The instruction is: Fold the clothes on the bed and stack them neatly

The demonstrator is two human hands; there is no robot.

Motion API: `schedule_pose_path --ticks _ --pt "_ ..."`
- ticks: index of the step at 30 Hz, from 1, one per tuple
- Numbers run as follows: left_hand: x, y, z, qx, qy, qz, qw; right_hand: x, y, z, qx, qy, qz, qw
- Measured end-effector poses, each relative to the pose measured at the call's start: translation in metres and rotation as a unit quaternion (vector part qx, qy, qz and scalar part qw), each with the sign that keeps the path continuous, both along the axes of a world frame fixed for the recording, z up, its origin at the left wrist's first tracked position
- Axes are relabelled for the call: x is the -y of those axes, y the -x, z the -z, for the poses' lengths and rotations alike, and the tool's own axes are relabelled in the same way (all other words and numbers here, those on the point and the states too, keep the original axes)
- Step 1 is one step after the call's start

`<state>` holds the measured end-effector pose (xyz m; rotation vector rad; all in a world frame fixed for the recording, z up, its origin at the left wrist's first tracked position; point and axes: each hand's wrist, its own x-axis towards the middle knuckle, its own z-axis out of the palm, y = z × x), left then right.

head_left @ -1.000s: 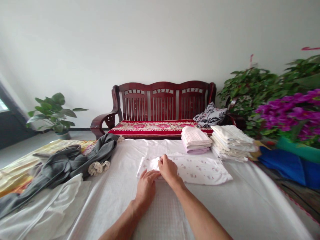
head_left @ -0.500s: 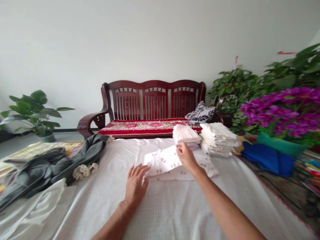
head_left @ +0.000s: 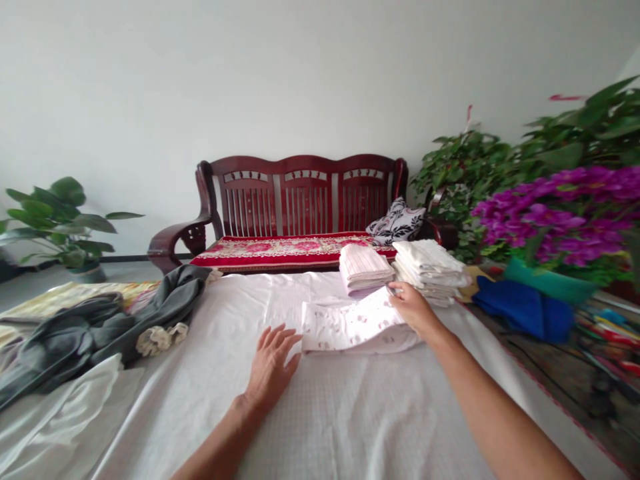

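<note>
A white garment or cloth with small dark prints (head_left: pixel 355 323) lies folded in layers on the white sheet (head_left: pixel 320 413). My right hand (head_left: pixel 413 308) pinches its upper layer at the far right corner, holding that part raised. Beside its left edge, my left hand (head_left: pixel 274 360) rests with fingers spread, holding nothing. Just behind the printed cloth stands a stack of folded pinkish striped cloths (head_left: pixel 365 267). To the right of that is a stack of folded white cloths (head_left: pixel 430 267), close to my right hand.
Dark grey clothing (head_left: pixel 110 333) and a cream scrunchie-like ruffle (head_left: pixel 161 339) lie at the left. A wooden bench (head_left: pixel 305 207) stands behind the sheet. On the right are a blue cloth (head_left: pixel 523 310) and purple flowers (head_left: pixel 560 213) in a green pot.
My right hand has moved right, drawing the upper layer of the printed cloth across to its right end. My left hand has come off the cloth's left edge. The view has shifted slightly.
</note>
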<state>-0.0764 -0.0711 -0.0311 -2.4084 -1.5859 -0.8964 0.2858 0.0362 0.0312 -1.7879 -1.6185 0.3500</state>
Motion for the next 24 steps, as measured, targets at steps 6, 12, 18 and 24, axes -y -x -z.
schedule_pose_path --ticks 6,12,18,24 --pt "0.002 -0.002 0.000 0.001 -0.001 0.033 0.999 0.011 -0.016 0.006 0.031 0.017 0.012 0.999" --pt "0.003 -0.003 -0.001 -0.004 0.019 0.074 0.997 0.019 -0.024 0.008 0.112 0.048 0.019 0.992" --pt "-0.001 -0.001 0.005 0.008 0.025 0.071 0.997 0.028 -0.029 0.013 0.186 0.059 0.008 0.981" --pt "-0.004 0.001 0.011 0.016 0.033 0.070 0.997 0.038 -0.022 0.016 0.273 0.064 -0.009 0.960"
